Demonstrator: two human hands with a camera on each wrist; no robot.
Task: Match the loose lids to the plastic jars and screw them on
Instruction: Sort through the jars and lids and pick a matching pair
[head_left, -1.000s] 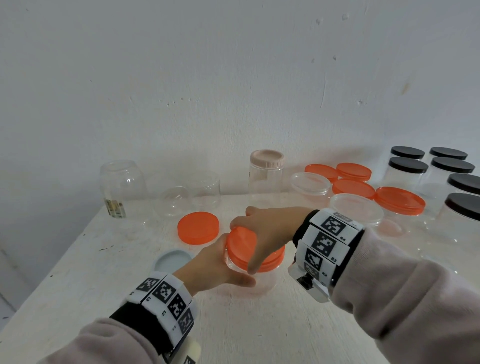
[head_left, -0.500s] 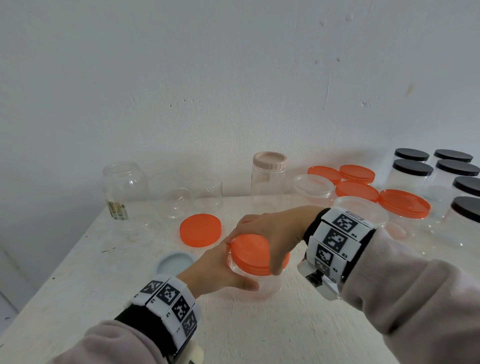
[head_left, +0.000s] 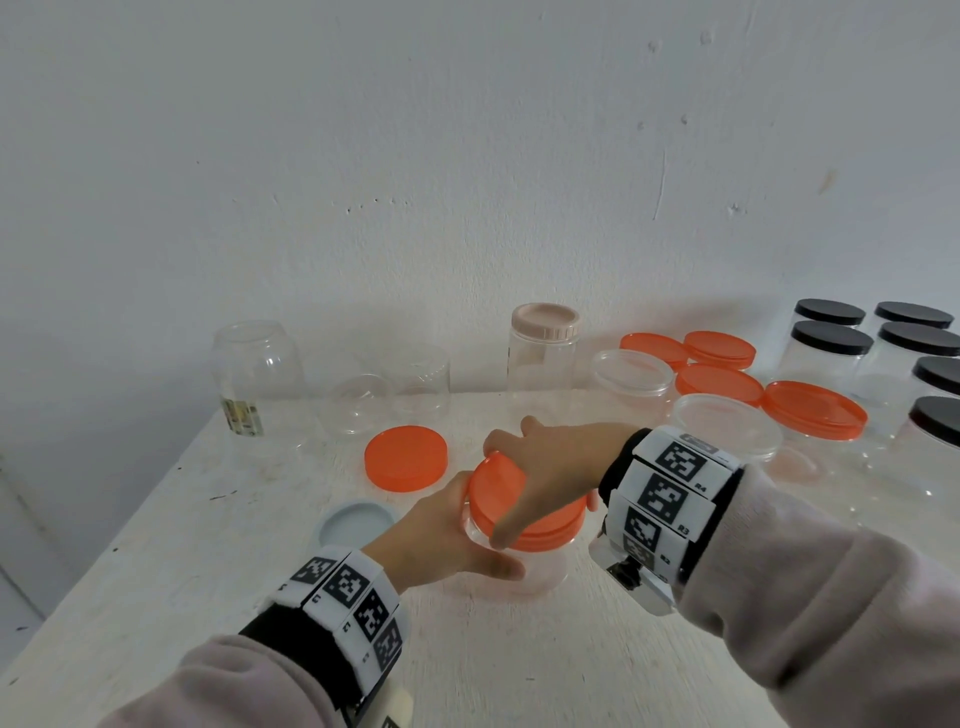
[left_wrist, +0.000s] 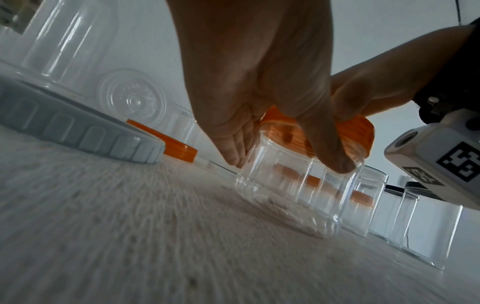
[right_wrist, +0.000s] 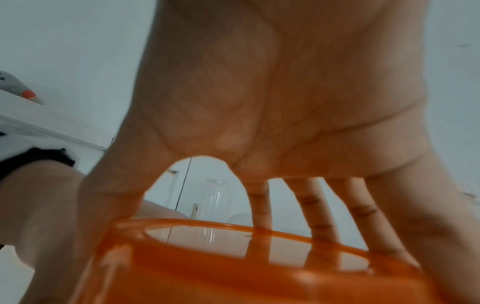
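Note:
A short clear plastic jar (head_left: 540, 564) (left_wrist: 291, 197) stands on the white table near its middle. An orange lid (head_left: 498, 488) (left_wrist: 358, 127) (right_wrist: 259, 273) sits on its mouth. My left hand (head_left: 447, 530) (left_wrist: 285, 164) grips the jar's body from the left, thumb in front and fingers behind. My right hand (head_left: 540, 467) (right_wrist: 259, 216) comes from the right and grips the lid from above, thumb on the near rim and fingers spread over the far rim. A loose orange lid (head_left: 406, 457) and a pale blue lid (head_left: 356, 522) (left_wrist: 78, 127) lie just left of the jar.
At the back stand open clear jars (head_left: 257, 374), a jar with a beige lid (head_left: 544, 353), and orange-lidded jars (head_left: 813, 408). Black-lidded jars (head_left: 831, 348) fill the right edge. The table's left edge (head_left: 104, 545) drops off to the floor.
My right hand has turned on the orange lid, its thumb swinging back round the near rim. The left hand keeps its hold on the jar, which stays in place.

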